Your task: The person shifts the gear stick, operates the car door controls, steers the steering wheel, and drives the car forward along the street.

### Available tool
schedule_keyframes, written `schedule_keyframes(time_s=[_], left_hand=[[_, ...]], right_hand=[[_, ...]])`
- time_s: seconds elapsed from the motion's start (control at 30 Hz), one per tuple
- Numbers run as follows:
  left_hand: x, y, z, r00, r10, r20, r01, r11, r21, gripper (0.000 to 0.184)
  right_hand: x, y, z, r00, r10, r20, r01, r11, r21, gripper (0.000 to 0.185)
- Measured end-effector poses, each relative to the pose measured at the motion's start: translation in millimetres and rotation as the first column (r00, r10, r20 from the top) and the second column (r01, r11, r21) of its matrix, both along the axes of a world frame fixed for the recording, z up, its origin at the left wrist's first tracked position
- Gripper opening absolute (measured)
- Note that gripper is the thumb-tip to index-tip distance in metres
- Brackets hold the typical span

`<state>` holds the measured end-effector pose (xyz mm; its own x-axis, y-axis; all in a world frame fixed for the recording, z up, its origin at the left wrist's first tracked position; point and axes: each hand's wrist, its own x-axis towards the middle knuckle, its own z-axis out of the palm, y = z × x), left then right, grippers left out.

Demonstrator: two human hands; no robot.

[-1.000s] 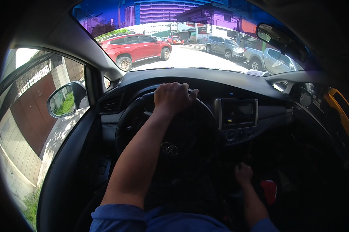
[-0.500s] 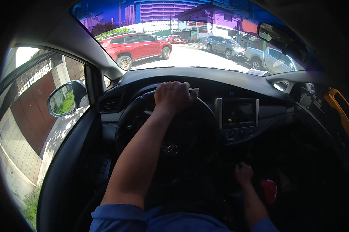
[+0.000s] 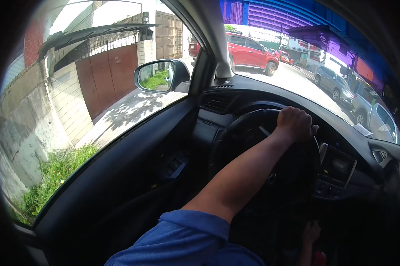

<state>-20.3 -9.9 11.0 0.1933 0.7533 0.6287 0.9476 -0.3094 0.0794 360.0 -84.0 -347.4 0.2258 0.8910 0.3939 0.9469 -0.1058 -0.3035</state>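
Observation:
My left hand point(image 3: 294, 123) is closed over the top of the black steering wheel point(image 3: 229, 127), with the arm stretched across in front of it. Low in the shadow to the right, my right hand point(image 3: 312, 231) is closed in a fist beside the driver's seat. Darkness hides whatever lies under its fingers. A small red item point(image 3: 319, 258) shows just below that hand. To the right of the wheel, a display screen point(image 3: 339, 165) is set in the dashboard point(image 3: 293, 103).
Outside the left window are a side mirror point(image 3: 158, 76), a brown metal gate point(image 3: 109, 77), a concrete wall point(image 3: 23, 137) and grass point(image 3: 60, 166). Through the windshield, a red SUV point(image 3: 251, 53) stands ahead, with a grey SUV point(image 3: 330, 82) and a silver pickup point(image 3: 372, 111) at right.
The view has swung left, so the wheel, dashboard and cars now appear farther right and more of the side window shows. Both hands keep their places in the car.

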Motion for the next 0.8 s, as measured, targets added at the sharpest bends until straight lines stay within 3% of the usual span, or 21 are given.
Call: schedule_keyframes(time_s=[0.3,0.6,0.8], left_hand=[[-0.8,-0.2,-0.1,1.0,0.006,-0.003,-0.006,1.0,-0.014,0.049],[0.4,-1.4,0.7,1.0,0.014,-0.002,-0.014,1.0,-0.026,0.048],[1.4,-2.2,2.0,1.0,0.011,0.003,-0.011,0.999,-0.034,0.049]], right_hand=[[4.3,3.8,-9.4,0.999,0.014,0.048,-0.017,0.998,0.063,0.023],[-6.1,-3.1,12.1,1.0,0.001,-0.028,-0.003,0.999,-0.047,0.023],[-5.3,-1.3,5.0,1.0,0.006,-0.007,-0.005,0.997,0.078,0.022]])
